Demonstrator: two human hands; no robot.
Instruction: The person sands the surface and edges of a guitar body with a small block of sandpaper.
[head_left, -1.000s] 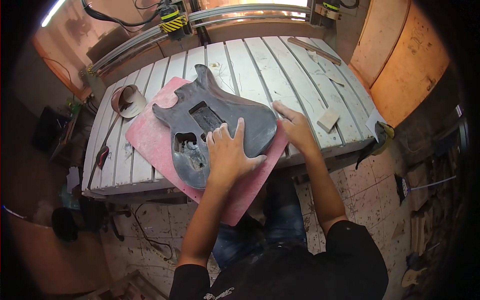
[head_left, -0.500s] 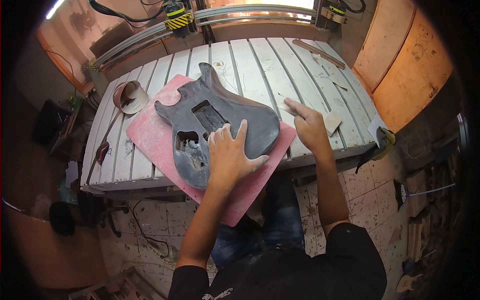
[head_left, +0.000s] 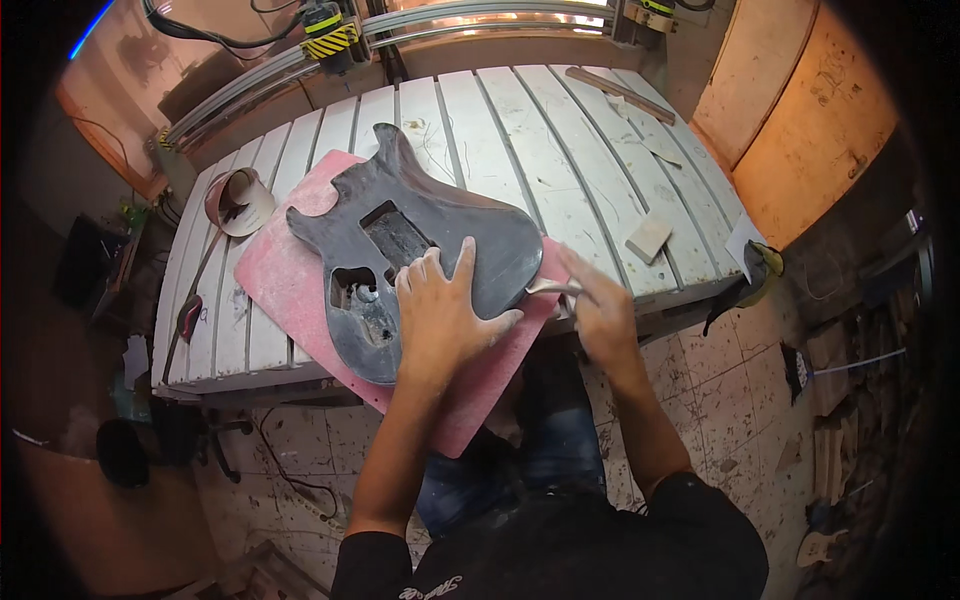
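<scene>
A grey, dusty guitar body (head_left: 490,240) with cut-out cavities lies on a pink board (head_left: 290,260). My left hand (head_left: 435,315) rests on its middle with fingers spread, pressing on the surface. At the body's right edge, my right hand (head_left: 600,310), slightly blurred, grips a thin pale bent strip (head_left: 545,287), perhaps abrasive paper, whose tip touches the rim. A pale rectangular block (head_left: 649,236) sits on the slatted table beyond that hand.
The white slatted table (head_left: 530,150) carries a paper roll (head_left: 255,208), a long tool with red handle (head_left: 188,318), a wooden strip (head_left: 620,92) and scraps. A machine gantry (head_left: 338,40) spans the back. A yellow-black item (head_left: 760,268) hangs at the right corner.
My right hand has dropped down and toward me along the body's right edge, and the pale strip now shows in it. My left hand stays spread in the same place.
</scene>
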